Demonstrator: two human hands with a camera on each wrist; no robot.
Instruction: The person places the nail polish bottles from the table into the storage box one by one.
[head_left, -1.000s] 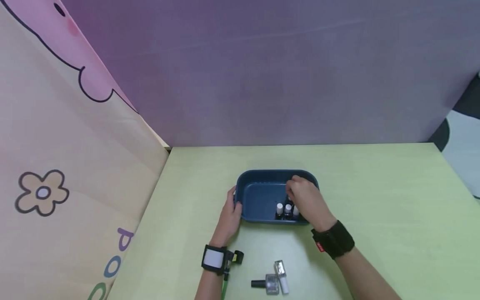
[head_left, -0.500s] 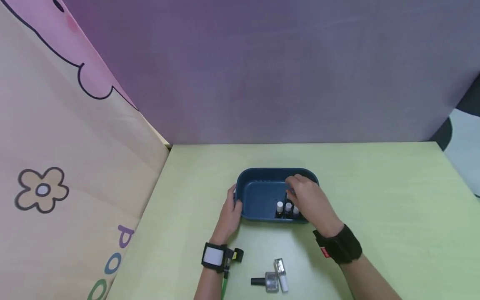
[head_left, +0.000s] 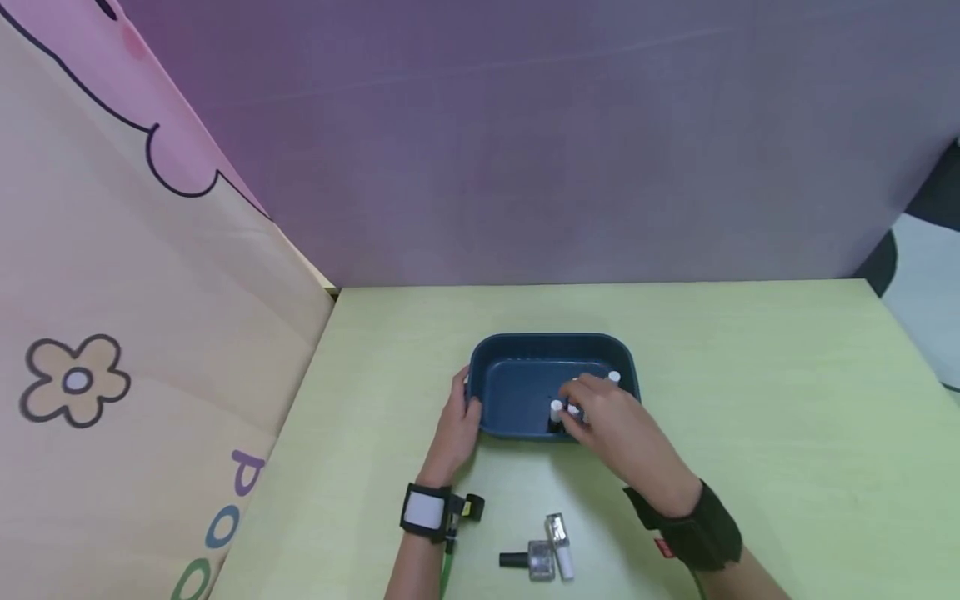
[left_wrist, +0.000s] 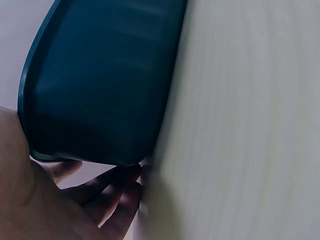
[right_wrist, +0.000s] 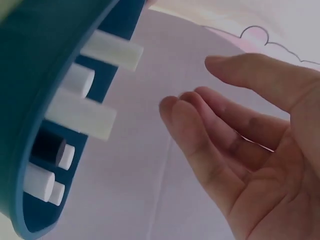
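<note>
A dark blue plastic tray point(head_left: 517, 392) lies on the table. My left hand point(head_left: 457, 417) grips its left end, thumb at the near corner; in the left wrist view its fingers point(left_wrist: 107, 197) bend against the end wall. Several small bottles stand in the tray's right part, among them a white-capped bottle point(head_left: 556, 411). The right wrist view shows white caps point(right_wrist: 82, 117) and a black cap point(right_wrist: 49, 148) along the wall. Over these bottles hovers my right hand point(head_left: 611, 421), thumb and fingers apart with nothing between them. It hides some bottles in the head view.
On the near table lie a nail polish bottle with a black cap point(head_left: 528, 560) and a slim bottle with a white cap point(head_left: 559, 546), side by side. A purple backdrop point(head_left: 525, 150) rises behind the table point(head_left: 750, 375), and a printed sheet point(head_left: 135, 467) stands at the left.
My right hand has moved from the tray's far right part toward the near bottles, its fingers parting. A white cap at the far right now shows. My left hand has stayed put.
</note>
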